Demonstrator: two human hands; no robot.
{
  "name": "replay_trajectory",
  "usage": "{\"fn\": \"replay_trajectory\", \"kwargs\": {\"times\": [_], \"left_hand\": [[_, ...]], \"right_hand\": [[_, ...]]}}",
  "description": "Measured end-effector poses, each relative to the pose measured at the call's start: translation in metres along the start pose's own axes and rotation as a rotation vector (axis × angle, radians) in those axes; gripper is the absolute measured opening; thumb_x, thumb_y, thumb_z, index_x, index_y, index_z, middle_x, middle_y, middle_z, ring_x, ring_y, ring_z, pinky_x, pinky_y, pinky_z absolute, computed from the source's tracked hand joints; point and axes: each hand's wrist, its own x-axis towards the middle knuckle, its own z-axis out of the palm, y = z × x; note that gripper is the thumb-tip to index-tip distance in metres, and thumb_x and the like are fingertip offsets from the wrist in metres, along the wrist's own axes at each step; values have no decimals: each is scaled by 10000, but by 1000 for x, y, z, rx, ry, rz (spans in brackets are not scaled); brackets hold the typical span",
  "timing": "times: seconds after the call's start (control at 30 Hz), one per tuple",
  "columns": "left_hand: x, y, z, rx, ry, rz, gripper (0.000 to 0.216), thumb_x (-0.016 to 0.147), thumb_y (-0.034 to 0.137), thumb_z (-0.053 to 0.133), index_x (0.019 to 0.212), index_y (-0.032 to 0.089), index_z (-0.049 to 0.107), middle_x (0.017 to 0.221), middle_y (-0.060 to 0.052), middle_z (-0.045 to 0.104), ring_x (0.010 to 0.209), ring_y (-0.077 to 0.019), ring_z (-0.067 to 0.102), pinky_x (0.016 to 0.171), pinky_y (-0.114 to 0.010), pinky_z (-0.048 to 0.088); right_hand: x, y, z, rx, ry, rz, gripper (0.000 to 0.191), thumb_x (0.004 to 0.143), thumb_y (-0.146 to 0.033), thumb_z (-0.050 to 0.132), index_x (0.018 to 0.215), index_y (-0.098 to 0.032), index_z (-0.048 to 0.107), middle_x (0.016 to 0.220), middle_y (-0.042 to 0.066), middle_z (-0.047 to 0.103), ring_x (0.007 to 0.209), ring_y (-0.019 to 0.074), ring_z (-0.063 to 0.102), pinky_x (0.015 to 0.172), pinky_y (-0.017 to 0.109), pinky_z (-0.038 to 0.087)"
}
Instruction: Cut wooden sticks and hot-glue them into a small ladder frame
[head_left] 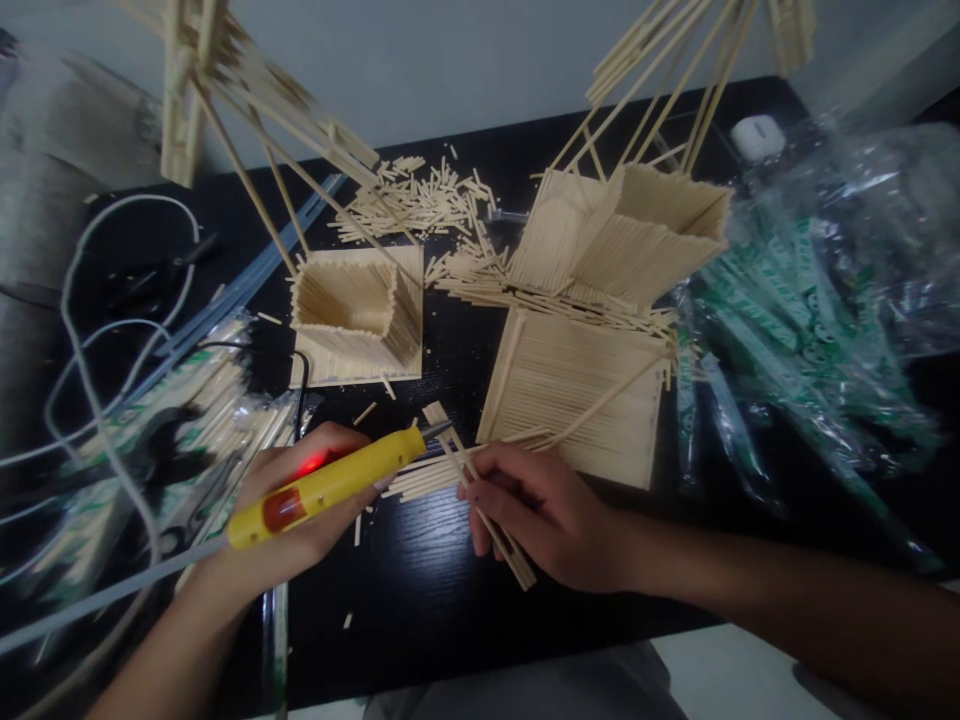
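My left hand [296,520] is closed around a yellow glue gun [330,485] with a red glowing light. Its metal tip [439,431] points right at a small bundle of thin wooden sticks [480,500]. My right hand [547,515] pinches that bundle and presses it on the black table [420,590]. More loose sticks [427,478] lie flat between the two hands. Just beyond the right hand lies a flat panel of glued sticks [577,395].
An open-topped stick box [360,315] stands on a stick base behind the glue gun. A larger stick structure [622,240] rises at the back right, with cut stick ends [420,200] scattered nearby. Plastic packets [810,320] fill the right side, white cables [105,400] and stick packets [150,430] the left.
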Motion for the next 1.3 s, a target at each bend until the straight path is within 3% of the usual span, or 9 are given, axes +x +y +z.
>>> {"fn": "replay_trajectory", "kwargs": {"times": [0.57,0.9,1.07,1.3], "left_hand": [[2,-1,0,-90,-66,145,83,905,234,734,964,254,678,616,49,689,384,-86,570,367,-195,435],[-1,3,1,8,-4,-11,83,911,314,735,937,251,688,614,69,675,419,-78,588,406,-165,440],[-4,0,-1,60,23,-29,127,927,378,718,932,253,701,661,56,705,458,-92,625,422,-172,446],[1,6,1,77,70,-51,184,925,417,709,857,247,685,574,80,652,409,-83,580,375,-169,399]], "right_hand": [[0,1,1,-12,9,-1,287,1102,-406,509,926,-188,572,692,-5,657,570,104,594,541,201,478],[1,-1,-1,-12,5,-16,259,1099,-351,514,909,-184,568,685,-1,654,568,105,593,545,203,472],[2,-2,0,-10,2,-20,256,1097,-352,515,910,-186,569,683,-5,649,561,103,590,540,202,469],[1,0,0,-11,5,-20,253,1099,-345,520,915,-181,579,685,-6,654,567,98,594,546,198,471]]}}
